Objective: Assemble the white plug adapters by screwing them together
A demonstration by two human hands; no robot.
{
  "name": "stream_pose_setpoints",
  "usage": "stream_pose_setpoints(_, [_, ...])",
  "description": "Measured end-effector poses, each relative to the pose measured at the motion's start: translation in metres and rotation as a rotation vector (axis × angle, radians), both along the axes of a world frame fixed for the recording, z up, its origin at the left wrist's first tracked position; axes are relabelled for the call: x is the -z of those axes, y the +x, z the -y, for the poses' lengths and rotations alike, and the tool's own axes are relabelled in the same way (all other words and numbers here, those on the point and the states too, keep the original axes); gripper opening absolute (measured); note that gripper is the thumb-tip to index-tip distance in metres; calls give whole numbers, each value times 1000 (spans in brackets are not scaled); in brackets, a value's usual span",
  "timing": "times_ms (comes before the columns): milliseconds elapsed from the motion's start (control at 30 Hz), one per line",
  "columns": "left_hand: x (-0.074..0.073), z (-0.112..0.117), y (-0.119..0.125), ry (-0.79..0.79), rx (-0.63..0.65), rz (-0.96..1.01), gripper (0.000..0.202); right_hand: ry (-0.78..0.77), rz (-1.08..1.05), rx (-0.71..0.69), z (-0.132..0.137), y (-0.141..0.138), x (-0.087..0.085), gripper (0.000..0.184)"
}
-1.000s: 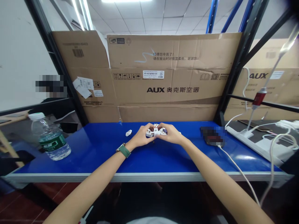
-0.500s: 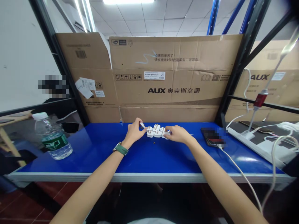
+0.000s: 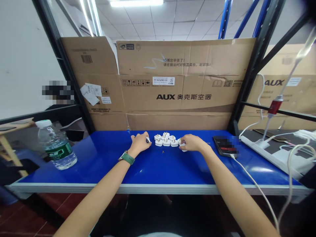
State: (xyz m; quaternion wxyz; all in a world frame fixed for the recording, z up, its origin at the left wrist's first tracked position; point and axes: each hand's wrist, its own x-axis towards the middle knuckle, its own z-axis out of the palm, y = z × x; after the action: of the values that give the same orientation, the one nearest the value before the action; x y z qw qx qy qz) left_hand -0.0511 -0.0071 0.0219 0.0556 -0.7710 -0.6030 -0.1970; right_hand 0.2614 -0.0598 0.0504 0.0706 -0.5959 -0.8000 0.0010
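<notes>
Several white plugs stand close together in rows on the blue tabletop, their metal pins pointing up. Just left of them, my left hand is closed, pinching a small white piece mostly covered by the fingers. On the other side, my right hand has its fingers closed on a white plug low over or on the table; the hand hides part of it. A tiny dark-and-brass bit lies in front of the group.
A water bottle stands at the left end of the blue table. To the right are a phone with a charging cable and a white power strip. A cardboard panel rises behind. A person sits beyond the left post.
My right hand has shifted right with its plug, exposing more of the group. My left hand has drawn down and slightly left, and its white piece is now lower.
</notes>
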Motion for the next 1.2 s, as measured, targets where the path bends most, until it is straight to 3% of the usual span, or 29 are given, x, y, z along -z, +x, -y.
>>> stream_pose_setpoints(233, [4,-4,-1,-22,11,3,26,-80,43,52,-1,3,0,33])
stream_pose_setpoints(500, [6,-6,-8,-14,-112,-74,26,-124,72,178,-7,14,2,47])
stream_pose_setpoints(600, [4,-6,-4,59,-8,-32,29,-68,44,154,-9,14,5,37])
stream_pose_setpoints(700, [2,-2,6,105,205,7,28,55,-29,173,-9,9,4,20])
stream_pose_setpoints(833, [1,5,14,94,455,-50,36,221,-167,167,-8,2,2,17])
stream_pose_setpoints(1033, [5,6,14,49,484,-75,28,313,-318,64,-10,-4,3,12])
stream_pose_setpoints(1200, [1,4,12,68,464,-39,17,404,-499,-143,-12,-9,5,13])
